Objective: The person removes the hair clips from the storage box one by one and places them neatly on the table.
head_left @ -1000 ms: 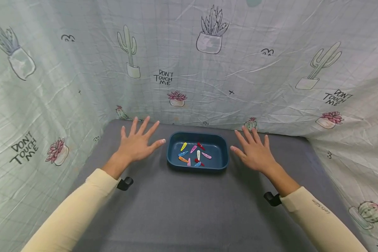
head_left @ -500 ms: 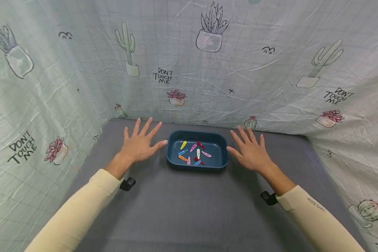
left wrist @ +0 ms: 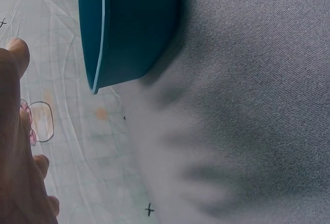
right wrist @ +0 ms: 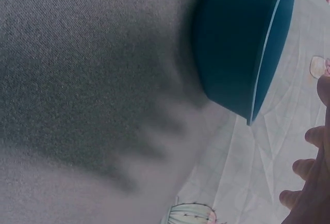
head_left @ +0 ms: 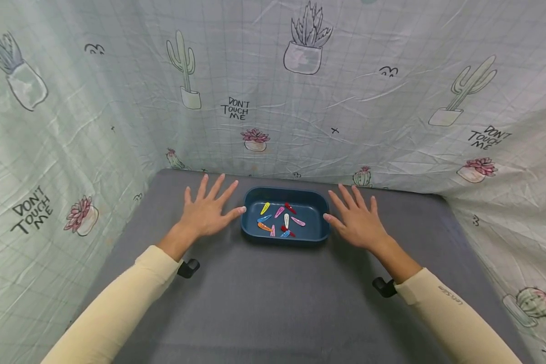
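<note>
A dark blue rectangular tray [head_left: 285, 240] stands on the grey cloth, with several snap hair clips lying loose inside. Among them are a yellow hair clip [head_left: 265, 208], a white hair clip [head_left: 286, 220] and an orange hair clip [head_left: 264, 227]. Fingers spread, my left hand [head_left: 203, 215] hovers at the tray's left side, its thumb tip overlapping the rim in the head view. On the other side my right hand [head_left: 357, 222] is spread likewise, thumb near the right rim. Both wrist views show a gap between hand and tray [left wrist: 131, 33]. Neither hand holds anything.
A grey cloth [head_left: 273, 298] covers the tabletop. Behind it and along both sides hangs a pale curtain [head_left: 282, 101] printed with cacti and lettering. A black wrist mount [head_left: 188, 268] sits under the left wrist, another mount [head_left: 384, 287] under the right.
Both hands have moved inward, closer to the tray's two short sides, with fingers still spread. The tray and the hair clips stay put.
</note>
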A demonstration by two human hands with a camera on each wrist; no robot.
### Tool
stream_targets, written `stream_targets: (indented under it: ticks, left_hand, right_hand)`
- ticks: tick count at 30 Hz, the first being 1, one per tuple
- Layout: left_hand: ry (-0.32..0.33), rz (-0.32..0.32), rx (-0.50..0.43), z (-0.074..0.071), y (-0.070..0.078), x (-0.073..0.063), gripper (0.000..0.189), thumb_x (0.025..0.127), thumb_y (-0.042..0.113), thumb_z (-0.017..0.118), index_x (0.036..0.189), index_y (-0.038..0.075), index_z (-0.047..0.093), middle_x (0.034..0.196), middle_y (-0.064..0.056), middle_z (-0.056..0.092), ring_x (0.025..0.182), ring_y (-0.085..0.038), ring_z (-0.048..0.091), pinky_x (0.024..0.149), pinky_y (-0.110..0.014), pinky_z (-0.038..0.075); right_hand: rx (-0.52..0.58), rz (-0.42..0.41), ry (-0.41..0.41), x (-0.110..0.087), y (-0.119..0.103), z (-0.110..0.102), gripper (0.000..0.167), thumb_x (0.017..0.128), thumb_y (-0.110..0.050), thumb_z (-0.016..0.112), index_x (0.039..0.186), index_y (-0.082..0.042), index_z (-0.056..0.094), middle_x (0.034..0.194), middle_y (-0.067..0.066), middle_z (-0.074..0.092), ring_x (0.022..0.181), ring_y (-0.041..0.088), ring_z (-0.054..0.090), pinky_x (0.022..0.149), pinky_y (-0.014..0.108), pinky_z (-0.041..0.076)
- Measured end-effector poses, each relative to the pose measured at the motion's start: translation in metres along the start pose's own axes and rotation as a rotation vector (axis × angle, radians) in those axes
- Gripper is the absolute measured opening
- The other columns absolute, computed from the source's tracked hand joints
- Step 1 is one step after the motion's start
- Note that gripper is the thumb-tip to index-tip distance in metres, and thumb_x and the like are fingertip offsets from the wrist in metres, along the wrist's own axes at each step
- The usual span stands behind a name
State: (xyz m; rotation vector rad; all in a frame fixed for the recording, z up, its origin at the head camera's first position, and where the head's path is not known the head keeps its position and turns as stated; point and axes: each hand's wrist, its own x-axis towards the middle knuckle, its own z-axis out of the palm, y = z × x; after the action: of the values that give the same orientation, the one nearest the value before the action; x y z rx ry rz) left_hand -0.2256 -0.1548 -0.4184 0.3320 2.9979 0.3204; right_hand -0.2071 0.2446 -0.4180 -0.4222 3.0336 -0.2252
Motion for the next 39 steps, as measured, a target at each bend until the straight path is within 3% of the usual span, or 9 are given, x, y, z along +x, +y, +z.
stream_targets:
  ticks: [16,39]
  left_hand:
    - [0.009,-0.006,-0.018,0.013,0.004,0.005,0.086,0.098,0.079,0.039,0.168,0.039,0.009,0.178,-0.005,-0.001,0.163,-0.043,-0.01,0.122,-0.08,-0.006]
    - [-0.012,0.014,-0.055,0.025,0.009,0.001,0.086,0.098,0.079,0.039,0.168,0.04,0.008,0.179,-0.003,0.0,0.163,-0.042,-0.009,0.123,-0.079,-0.004]
  right_hand:
    - [0.009,-0.011,-0.017,0.002,-0.01,0.009,0.076,0.107,-0.062,0.042,0.169,-0.025,0.018,0.178,0.009,0.005,0.163,0.043,0.001,0.122,0.081,0.0]
    - [0.011,-0.032,-0.01,0.001,-0.019,0.023,0.076,0.107,-0.06,0.044,0.169,-0.025,0.019,0.178,0.009,0.008,0.163,0.043,0.005,0.122,0.08,0.004]
